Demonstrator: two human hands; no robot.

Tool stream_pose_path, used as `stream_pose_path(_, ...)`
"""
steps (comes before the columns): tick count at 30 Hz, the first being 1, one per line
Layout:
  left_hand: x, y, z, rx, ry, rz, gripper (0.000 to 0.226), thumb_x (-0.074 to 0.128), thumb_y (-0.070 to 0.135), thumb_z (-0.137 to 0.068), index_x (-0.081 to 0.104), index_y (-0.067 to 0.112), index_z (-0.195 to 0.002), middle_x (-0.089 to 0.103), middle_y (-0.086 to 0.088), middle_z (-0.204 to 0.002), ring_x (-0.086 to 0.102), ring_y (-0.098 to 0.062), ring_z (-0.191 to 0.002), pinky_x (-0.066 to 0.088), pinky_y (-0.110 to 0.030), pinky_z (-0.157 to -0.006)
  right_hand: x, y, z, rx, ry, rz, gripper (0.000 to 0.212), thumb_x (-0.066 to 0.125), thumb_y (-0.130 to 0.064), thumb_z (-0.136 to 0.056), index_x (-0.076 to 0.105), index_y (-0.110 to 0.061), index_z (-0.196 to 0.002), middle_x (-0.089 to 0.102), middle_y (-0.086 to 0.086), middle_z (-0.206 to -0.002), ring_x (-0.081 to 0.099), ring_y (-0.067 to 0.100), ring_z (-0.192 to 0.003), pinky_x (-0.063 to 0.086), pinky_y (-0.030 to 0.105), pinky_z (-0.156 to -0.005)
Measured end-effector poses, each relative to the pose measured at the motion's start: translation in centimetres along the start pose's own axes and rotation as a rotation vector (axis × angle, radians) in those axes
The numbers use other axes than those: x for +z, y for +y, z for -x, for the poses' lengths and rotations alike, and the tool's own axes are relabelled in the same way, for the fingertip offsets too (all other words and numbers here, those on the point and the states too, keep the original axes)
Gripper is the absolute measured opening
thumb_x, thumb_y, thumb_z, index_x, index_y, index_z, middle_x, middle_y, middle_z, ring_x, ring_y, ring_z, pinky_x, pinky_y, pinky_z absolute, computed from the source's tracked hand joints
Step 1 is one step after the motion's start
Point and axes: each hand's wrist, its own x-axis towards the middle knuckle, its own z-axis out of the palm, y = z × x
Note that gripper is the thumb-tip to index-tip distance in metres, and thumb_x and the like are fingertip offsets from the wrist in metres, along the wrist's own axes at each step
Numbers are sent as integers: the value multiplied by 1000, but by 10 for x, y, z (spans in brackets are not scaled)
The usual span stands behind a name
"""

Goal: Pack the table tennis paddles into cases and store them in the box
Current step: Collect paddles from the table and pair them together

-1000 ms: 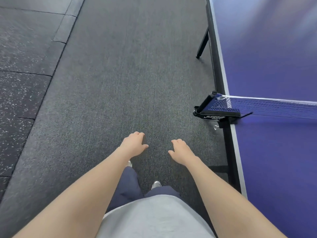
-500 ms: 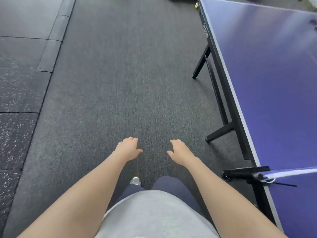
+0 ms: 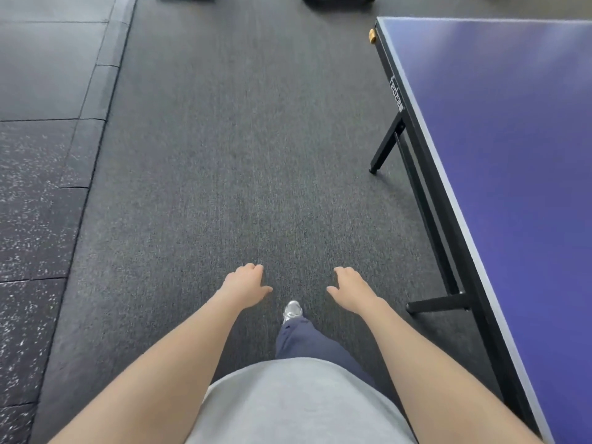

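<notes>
Dark grey ribbed carpet floor [image 3: 240, 155] across the middle of view; black speckled rubber floor tiles [image 3: 32, 219] along the left. Blue table-tennis surface [image 3: 512, 155] on a black frame along the right, with a small yellow corner guard [image 3: 372, 35] at its far corner and a black angled leg [image 3: 386, 145] beneath. Dark objects cut off at the top edge, not identifiable.

Table tennis paddles, cases and box: not in view. Direction from the fingers therefore not determinable, nor the long axis of any paddle. Only usable relation: surface to the right of both hands, long edge running away from the person, right hand [image 3: 350, 288] nearer to it than left hand [image 3: 245, 285], neither touching it.

Both hands held out in front, backs up, apart from each other, above the carpet. Left fingers [image 3: 253, 269] loosely curled, thumb out toward the middle; right fingers [image 3: 341, 270] likewise. Nothing gripped or touched by either.

One silver-grey shoe [image 3: 293, 310] forward between the hands.

Judgement: search or approach stage, no packing begun on this evidence. Next move likely to call for locating the paddles first; right hand better placed if found on the surface.
</notes>
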Motion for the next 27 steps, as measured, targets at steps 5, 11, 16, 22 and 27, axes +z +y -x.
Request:
stream_pose_path(5,-84,13,-70,26,28,-5,57,48,44,-97,37,11,-141,43,-10,-142,44,-29,-128,41,-43,-100,-76,-10,-72,-5,-9,-6,55,44,-29,-99,25,-7,-146,33,15,-146,33,31,-134,34,42,-108)
stream_pose_path(11,-170,8,-145,36,48,8,56,48,43,-97,37,9,-141,43,-11,-142,43,-29,-129,41,-43,-102,-153,-28,-152,10,-9,-28,54,44,-30,-99,26,-8,-145,33,15,-146,33,30,-134,34,43,-108)
stream_pose_path(16,-251,-10,-238,57,38,3,56,48,42,-97,37,9,-141,42,-11,-143,42,-30,-130,41,-44,-103,-221,-60,-241,31,13,-41,55,44,-30,-99,27,-8,-146,34,14,-145,34,30,-133,35,43,-108)
stream_pose_path(22,-358,-37,-331,88,21,-32,55,47,44,-97,38,11,-140,45,-10,-140,45,-29,-126,42,-42,-102,-314,-111,-329,53,14,-31,56,44,-30,-99,24,-9,-147,33,14,-147,32,29,-135,34,42,-109)
stream_pose_path(27,-444,-43,-398,95,30,-67,57,46,45,-97,36,10,-142,45,-10,-140,45,-29,-127,42,-42,-101,-389,-142,-394,28,65,-79,56,44,-29,-100,23,-9,-148,31,13,-149,30,29,-138,31,42,-110)
